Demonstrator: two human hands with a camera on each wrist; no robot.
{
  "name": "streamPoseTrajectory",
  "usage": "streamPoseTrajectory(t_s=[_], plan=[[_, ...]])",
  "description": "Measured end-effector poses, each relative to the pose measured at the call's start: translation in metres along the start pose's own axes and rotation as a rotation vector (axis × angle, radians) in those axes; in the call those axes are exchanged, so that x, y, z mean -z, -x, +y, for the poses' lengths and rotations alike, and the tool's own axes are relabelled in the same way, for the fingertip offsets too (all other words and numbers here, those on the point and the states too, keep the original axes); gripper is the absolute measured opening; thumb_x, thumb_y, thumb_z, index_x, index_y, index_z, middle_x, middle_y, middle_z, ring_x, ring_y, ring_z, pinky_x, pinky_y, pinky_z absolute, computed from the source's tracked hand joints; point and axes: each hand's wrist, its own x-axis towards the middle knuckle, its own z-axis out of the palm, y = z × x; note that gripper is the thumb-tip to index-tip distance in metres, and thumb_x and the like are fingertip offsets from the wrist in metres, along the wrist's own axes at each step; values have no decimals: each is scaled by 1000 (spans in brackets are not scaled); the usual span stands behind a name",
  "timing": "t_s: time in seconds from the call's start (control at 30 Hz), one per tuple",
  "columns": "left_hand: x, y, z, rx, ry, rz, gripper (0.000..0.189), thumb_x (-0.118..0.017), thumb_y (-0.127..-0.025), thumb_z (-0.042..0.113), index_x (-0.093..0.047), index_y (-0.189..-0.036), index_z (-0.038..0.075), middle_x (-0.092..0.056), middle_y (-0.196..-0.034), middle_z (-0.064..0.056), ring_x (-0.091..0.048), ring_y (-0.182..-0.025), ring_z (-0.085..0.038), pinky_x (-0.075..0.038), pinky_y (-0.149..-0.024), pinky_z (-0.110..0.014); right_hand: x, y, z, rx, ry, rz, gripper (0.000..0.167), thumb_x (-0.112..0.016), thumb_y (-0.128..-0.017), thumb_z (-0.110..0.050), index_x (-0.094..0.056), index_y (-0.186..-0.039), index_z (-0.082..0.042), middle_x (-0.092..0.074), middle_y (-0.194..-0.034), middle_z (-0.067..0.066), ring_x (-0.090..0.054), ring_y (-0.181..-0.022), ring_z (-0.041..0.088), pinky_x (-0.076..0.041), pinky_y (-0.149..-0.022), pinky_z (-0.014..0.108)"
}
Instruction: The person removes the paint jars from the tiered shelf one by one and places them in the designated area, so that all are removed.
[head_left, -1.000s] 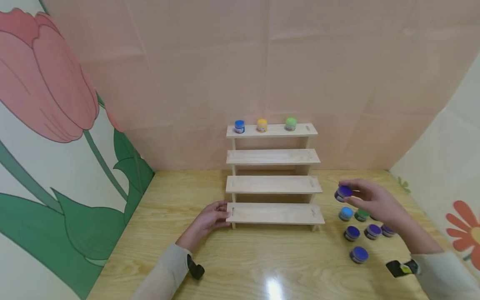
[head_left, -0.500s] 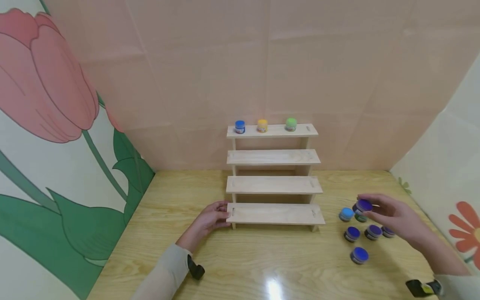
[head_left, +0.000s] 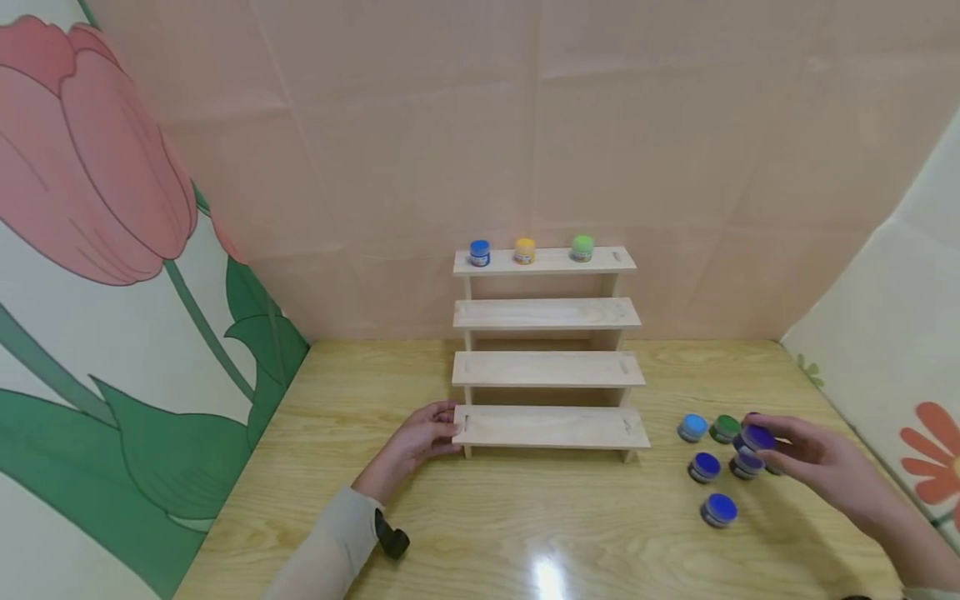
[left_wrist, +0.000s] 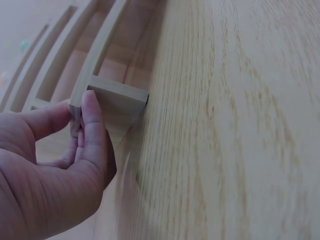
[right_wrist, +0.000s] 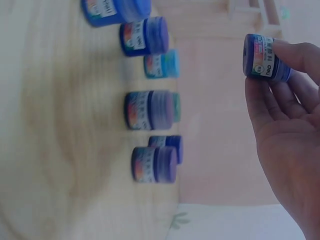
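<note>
A small paint jar with a purple lid [head_left: 756,437] is pinched between the thumb and fingers of my right hand [head_left: 832,475]. In the right wrist view this held jar [right_wrist: 264,59] shows a white label and is raised off the table. My left hand [head_left: 416,442] grips the left end of the lowest board of a wooden step shelf [head_left: 551,427]. The left wrist view has the thumb and fingers on either side of that board's end [left_wrist: 76,102]. Below the held jar, a purple-lidded jar [head_left: 746,467] is partly covered in the head view.
Beside the right hand stand a light blue jar [head_left: 692,427], a green jar [head_left: 725,428] and several dark blue or purple ones, such as the front jar [head_left: 719,510]. Blue [head_left: 480,253], yellow [head_left: 524,251] and light green [head_left: 582,248] jars line the top board.
My right hand has carried the purple-lidded jar to the right and nearer to me, over the group of jars. The left hand and the shelf have stayed in place.
</note>
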Motion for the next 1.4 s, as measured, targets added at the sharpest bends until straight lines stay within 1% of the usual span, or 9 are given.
streamPoseTrajectory(t_s=[0.17,0.33,0.47,0.7,0.8,0.93,1.1,1.2,1.4], plan=[[-1,1,0,1,-1,6,55,-61,-95,-6,-42,-147,-5,-51,-110,-10,-61,-86,-20,-60,-71,-27,2,12,9,-67,47,10,47,-62,-97,4,-49,-142,7,-55,-131,-29,-63,-107,-5,-59,-79,20],[-1,1,0,-1,-3,5,55,-61,-95,-5,-43,-147,-5,-51,-109,-9,-61,-87,-20,-60,-71,-28,2,22,17,-175,89,-8,47,-62,-100,-8,-49,-144,2,-54,-126,-34,-62,-104,-8,-60,-76,23],[0,1,-1,1,-9,3,54,-62,-96,-3,-44,-147,-3,-51,-109,-9,-61,-88,-19,-60,-71,-28,0,27,24,-238,74,-24,49,-63,-101,-13,-48,-146,2,-52,-124,-37,-59,-104,-11,-60,-77,24],[-1,1,-1,-6,-14,-5,54,-62,-96,-3,-44,-147,-3,-52,-109,-9,-62,-88,-20,-60,-71,-28,-3,34,37,-230,67,-29,47,-65,-98,-7,-52,-142,3,-45,-123,-41,-58,-102,-12,-58,-75,19],[0,1,0,-2,-14,-5,54,-61,-96,-3,-44,-147,-3,-52,-110,-9,-62,-88,-20,-60,-72,-28,-4,37,40,-264,66,-39,47,-66,-98,-9,-53,-142,1,-42,-122,-43,-56,-101,-14,-58,-76,19],[0,1,2,9,-5,1,54,-61,-96,-4,-44,-147,-3,-52,-109,-8,-62,-88,-20,-60,-71,-28,-4,40,43,-287,100,-50,48,-67,-98,-14,-54,-142,-1,-37,-122,-46,-52,-102,-17,-57,-76,17],[-1,2,3,1,2,-5,56,-60,-96,-5,-41,-148,-5,-52,-107,-8,-62,-87,-20,-60,-70,-27,-6,43,46,-250,115,-49,47,-68,-96,-11,-56,-141,-3,-42,-125,-43,-53,-104,-16,-56,-77,16],[-1,1,3,1,3,-9,57,-59,-96,-5,-39,-150,-5,-51,-108,-8,-61,-87,-19,-60,-70,-27,-6,44,49,-208,104,-60,46,-67,-96,-7,-56,-140,0,-46,-127,-40,-54,-106,-15,-56,-78,15],[-1,1,2,8,2,-11,56,-60,-96,-5,-41,-149,-5,-52,-109,-9,-61,-87,-19,-60,-71,-27,-9,46,51,-227,104,-58,46,-69,-94,-7,-57,-138,1,-46,-124,-40,-52,-106,-17,-54,-79,13]])
